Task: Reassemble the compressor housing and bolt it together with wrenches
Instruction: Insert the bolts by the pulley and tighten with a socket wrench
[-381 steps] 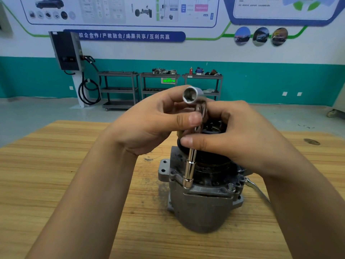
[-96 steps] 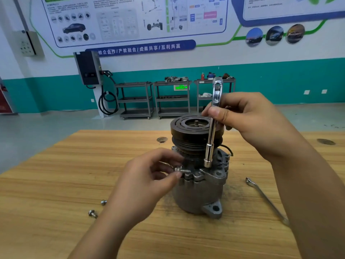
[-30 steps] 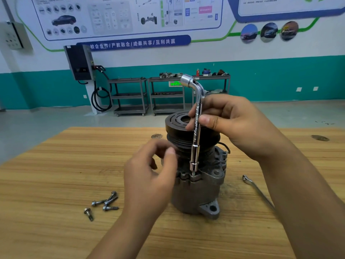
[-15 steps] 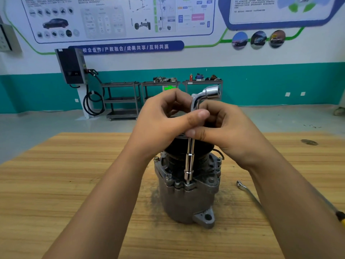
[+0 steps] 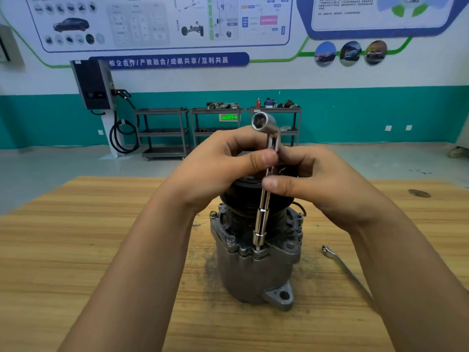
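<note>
you're running down a flange bolt point(image 5: 257, 248): both hands, left point(image 5: 215, 168) and right point(image 5: 319, 179), pinch the l-shaped socket wrench point(image 5: 264, 199). next, twirl it snug, keeping it upright on the compressor housing point(image 5: 253, 273).

Wooden table point(image 5: 76, 250), compressor housing point(image 5: 253, 275) standing upright, flat wrench point(image 5: 345, 270) beside it

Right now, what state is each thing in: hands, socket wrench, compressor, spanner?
Left hand: grips the socket wrench near its bend.
Right hand: pinches the shaft just below.
Socket wrench: upright, lower socket on a flange bolt.
Compressor: standing on end on the table, pulley up.
Spanner: lying on the table, untouched.
</note>
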Tool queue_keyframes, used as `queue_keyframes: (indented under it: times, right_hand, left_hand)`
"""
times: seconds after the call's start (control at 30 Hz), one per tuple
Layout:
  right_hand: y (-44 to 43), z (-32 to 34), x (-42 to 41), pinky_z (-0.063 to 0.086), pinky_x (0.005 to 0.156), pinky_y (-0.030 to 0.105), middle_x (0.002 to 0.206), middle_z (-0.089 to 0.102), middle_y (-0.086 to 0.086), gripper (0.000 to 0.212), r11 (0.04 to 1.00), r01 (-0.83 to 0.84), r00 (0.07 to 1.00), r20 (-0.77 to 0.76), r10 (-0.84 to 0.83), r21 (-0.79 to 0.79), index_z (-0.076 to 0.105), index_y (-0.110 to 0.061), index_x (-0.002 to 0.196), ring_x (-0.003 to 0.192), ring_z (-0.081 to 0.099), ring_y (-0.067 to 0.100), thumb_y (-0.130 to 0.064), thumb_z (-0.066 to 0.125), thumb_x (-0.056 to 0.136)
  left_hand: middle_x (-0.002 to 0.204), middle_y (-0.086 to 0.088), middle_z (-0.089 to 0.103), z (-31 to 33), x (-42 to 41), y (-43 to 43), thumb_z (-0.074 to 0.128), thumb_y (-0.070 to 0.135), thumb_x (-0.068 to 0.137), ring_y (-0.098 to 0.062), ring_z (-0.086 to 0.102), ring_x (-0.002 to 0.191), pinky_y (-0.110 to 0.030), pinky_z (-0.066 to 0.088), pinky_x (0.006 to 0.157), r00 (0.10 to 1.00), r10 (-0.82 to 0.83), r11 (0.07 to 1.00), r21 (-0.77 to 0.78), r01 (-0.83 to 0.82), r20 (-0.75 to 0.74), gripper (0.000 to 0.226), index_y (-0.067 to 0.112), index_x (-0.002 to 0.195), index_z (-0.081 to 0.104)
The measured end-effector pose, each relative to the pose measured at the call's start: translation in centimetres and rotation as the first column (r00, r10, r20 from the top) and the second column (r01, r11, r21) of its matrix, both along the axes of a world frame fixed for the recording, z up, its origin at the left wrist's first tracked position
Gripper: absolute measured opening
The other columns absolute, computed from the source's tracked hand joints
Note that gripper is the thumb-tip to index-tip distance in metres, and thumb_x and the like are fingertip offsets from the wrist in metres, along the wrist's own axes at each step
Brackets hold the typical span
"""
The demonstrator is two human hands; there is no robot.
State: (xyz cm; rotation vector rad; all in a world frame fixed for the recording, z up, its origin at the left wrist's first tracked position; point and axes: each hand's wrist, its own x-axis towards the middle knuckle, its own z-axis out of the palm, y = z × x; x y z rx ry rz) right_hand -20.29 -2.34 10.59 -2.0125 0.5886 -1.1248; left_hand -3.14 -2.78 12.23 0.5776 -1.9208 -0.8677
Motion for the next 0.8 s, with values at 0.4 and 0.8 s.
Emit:
queue_keyframes:
  times: [0.4, 0.8]
  right_hand:
    - [-0.29, -0.16, -0.24, 0.049, 0.077, 0.018, 0.089, 0.073, -0.006, 0.018, 0.999, -0.03, 0.998, 0.051, 0.028, 0.039, 0.075, -0.027, 0.089, 0.09, 0.067, 0.008, -0.019, 0.066, 0.076]
    - [-0.26, -0.22, 0.34, 0.051, 0.071, 0.025, 0.076, 0.068, -0.008, 0.019, 0.997, 0.074, 0.997, 0.029, -0.074, -0.008, 0.071, -0.026, 0.077, 0.08, 0.065, 0.01, -0.03, 0.08, 0.061]
  left_hand:
    - [0.085, 0.013, 0.069, 0.38, -0.19, 0.6, 0.056, 0.021, 0.083, -0.003, 0.065, 0.088, -0.015, 0.048, 0.077, 0.998, -0.055, 0.997, 0.046, 0.055, 0.015, 0.012, 0.021, 0.092, 0.064]
    - [0.078, 0.002, 0.062, 0.03, -0.15, 0.19, 0.07, 0.019, 0.069, -0.014, 0.06, 0.078, -0.023, 0.05, 0.071, 0.999, 0.017, 0.999, 0.05, -0.016, -0.03, 0.04, -0.01, 0.094, 0.058]
